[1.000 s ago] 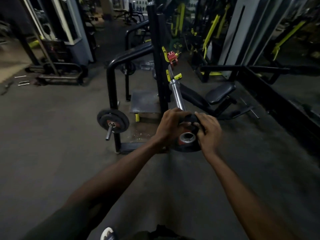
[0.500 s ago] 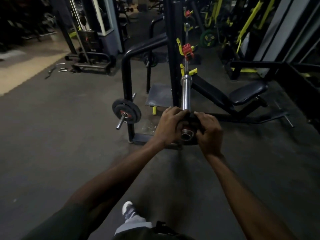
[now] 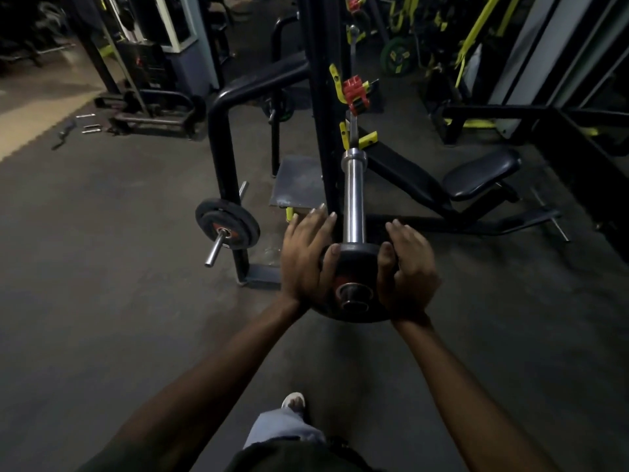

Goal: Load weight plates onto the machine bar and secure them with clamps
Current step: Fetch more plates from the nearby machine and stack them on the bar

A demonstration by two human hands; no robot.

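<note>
- Small black weight plate (image 3: 354, 264) sits on the near end of the chrome bar sleeve (image 3: 353, 195), bar end poking through its hole.
- Left hand (image 3: 308, 258) is flat against the plate's left side, fingers straight and spread, thumb on the rim, so pressing rather than wrapping.
- Right hand (image 3: 406, 267) cups the right side the same way, palm in, fingers loosely extended.
- Red clamp (image 3: 355, 94) hangs further up the bar near the yellow hooks.
- Another plate (image 3: 227, 223) rests on a storage peg to the left, well apart.
</note>
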